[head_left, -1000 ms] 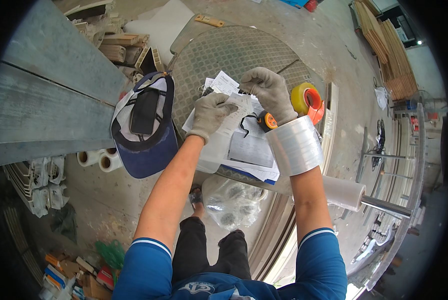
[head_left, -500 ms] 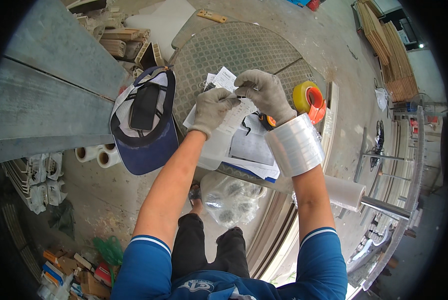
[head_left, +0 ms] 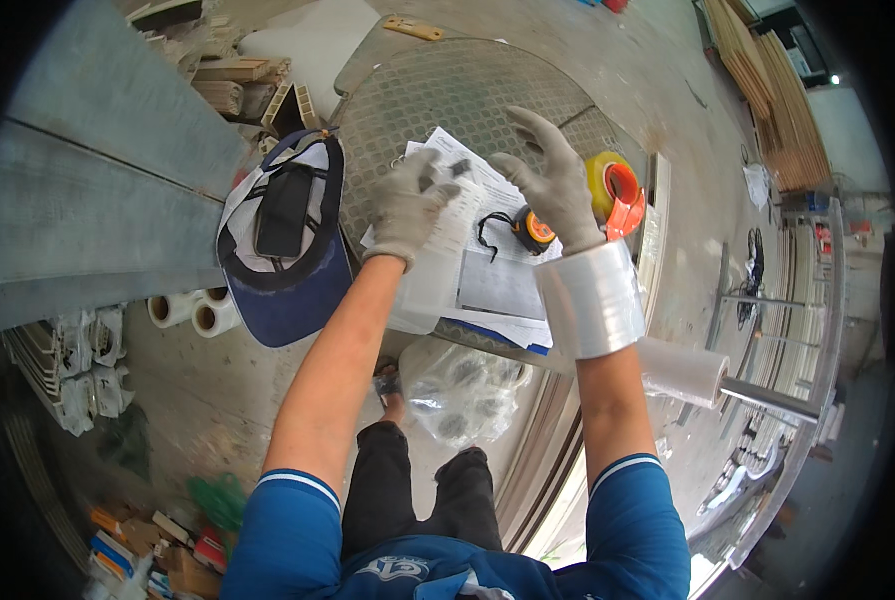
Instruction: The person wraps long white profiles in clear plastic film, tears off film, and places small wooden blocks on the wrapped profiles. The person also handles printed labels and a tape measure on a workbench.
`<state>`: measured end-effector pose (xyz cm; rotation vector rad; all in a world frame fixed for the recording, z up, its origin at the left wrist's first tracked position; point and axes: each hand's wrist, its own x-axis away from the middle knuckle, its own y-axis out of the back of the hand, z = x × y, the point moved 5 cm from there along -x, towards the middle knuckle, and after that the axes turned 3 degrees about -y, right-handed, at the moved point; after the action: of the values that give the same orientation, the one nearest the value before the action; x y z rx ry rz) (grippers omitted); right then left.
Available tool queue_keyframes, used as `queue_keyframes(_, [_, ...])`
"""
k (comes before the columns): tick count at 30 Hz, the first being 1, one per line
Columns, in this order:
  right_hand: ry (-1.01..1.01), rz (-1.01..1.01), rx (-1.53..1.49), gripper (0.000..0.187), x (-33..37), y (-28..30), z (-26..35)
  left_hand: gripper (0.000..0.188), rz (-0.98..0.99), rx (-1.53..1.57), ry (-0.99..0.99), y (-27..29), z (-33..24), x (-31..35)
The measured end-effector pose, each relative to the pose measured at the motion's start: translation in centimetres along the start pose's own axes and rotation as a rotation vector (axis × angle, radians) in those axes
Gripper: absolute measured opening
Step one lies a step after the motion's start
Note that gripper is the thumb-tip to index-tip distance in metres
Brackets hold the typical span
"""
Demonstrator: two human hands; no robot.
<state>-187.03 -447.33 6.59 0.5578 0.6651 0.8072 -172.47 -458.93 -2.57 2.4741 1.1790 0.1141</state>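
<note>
Both my hands wear grey work gloves over the round patterned table (head_left: 398, 110). My left hand (head_left: 406, 212) is open above the left side of the loose papers (head_left: 478, 195), its fingers slightly blurred. A small dark piece by its fingertips is too unclear to name. My right hand (head_left: 556, 190) is raised, thumb and fingers apart, holding nothing. Around my right wrist sits a wide roll of clear film (head_left: 595, 302). Between the hands, a black and orange tape measure (head_left: 536, 232) with a dark strap lies on the papers. Beside my right hand is an orange tape dispenser (head_left: 628, 205) with yellowish tape.
At the left, an upturned blue cap (head_left: 293, 310) holds a black phone (head_left: 286, 212). A wooden-handled tool (head_left: 414, 28) lies at the table's far edge. Clear-wrapped rolls (head_left: 463, 395) sit below, and a film roll on a bar (head_left: 683, 370) stands right.
My hands, close together over the papers before, have moved apart. The right has opened and shifted right; the left has spread its fingers. The tape measure now shows fully.
</note>
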Motion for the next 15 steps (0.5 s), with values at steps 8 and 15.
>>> queue_keyframes(8, [-0.355, 0.162, -0.274, 0.039, 17.3, 3.9, 4.7, 0.047, -0.153, -0.134, -0.306, 5.6, -6.6, 8.5])
queue_keyframes(15, [-0.470, 0.136, -0.118, 0.048, 24.1, 6.3, 3.6, 0.037, 0.226, -0.072, -0.008, 1.5, -6.4, 21.4])
